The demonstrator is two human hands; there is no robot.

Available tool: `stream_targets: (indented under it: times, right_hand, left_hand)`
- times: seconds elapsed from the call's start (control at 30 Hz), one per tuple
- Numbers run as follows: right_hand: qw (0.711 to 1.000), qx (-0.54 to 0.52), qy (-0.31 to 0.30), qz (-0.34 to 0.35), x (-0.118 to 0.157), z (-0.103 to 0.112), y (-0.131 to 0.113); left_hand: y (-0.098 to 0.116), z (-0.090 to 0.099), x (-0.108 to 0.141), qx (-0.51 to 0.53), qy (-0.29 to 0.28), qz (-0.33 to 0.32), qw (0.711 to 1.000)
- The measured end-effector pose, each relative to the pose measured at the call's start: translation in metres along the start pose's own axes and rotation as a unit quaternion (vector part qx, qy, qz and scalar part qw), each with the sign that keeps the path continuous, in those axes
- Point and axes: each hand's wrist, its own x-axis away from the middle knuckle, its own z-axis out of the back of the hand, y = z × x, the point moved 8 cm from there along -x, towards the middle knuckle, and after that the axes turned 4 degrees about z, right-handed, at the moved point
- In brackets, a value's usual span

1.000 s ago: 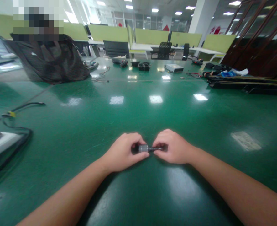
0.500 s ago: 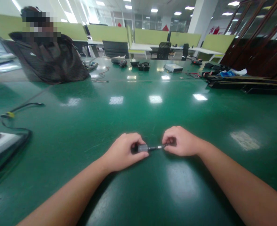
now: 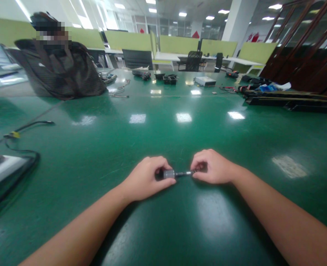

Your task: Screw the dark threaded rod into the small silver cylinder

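Note:
Over the green tabletop (image 3: 158, 140), my left hand (image 3: 147, 177) is closed around the grey cylindrical end of a small screwdriver-like tool (image 3: 183, 173). A thin shaft, dark then shiny, runs from the cylinder to the right. My right hand (image 3: 213, 167) pinches the far tip of this shaft between thumb and fingers, where something dark and ridged shows. The tool lies level, low over the table or on it; which of these I cannot tell. My palm and fingers hide the cylinder's left end, and the right fingers hide the tip.
A dark bag (image 3: 66, 74) stands at the far left, beside a person partly blurred out. Black cables (image 3: 36, 123) and a white-topped device (image 3: 5, 166) lie on the left. Black parts (image 3: 169, 78), a silver box (image 3: 205, 81) and long dark panels (image 3: 291, 99) are along the far side.
Both hands keep their grip and nearly the same place. The surroundings at the left have shifted slightly right and down in the view.

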Motion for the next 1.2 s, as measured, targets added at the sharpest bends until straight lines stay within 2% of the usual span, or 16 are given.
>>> stream_targets:
  times: [0.13, 0.3, 0.53, 1.2]
  right_hand:
    - [0.999, -0.001, 0.044, 0.03, -0.009, -0.012, -0.013]
    - [0.995, -0.001, 0.066, 0.072, -0.016, -0.026, -0.027]
    - [0.998, -0.005, 0.052, 0.045, -0.014, -0.026, -0.021]
    - [0.996, 0.002, 0.056, 0.066, -0.013, -0.026, -0.027]
  left_hand:
    - [-0.001, -0.001, 0.0, -0.004, 0.004, -0.002, 1.0]
    - [-0.004, -0.001, -0.001, -0.011, 0.006, 0.011, 1.0]
    - [0.001, -0.001, 0.0, -0.014, -0.003, -0.007, 1.0]
    - [0.0, -0.001, -0.001, -0.015, 0.001, -0.003, 1.0]
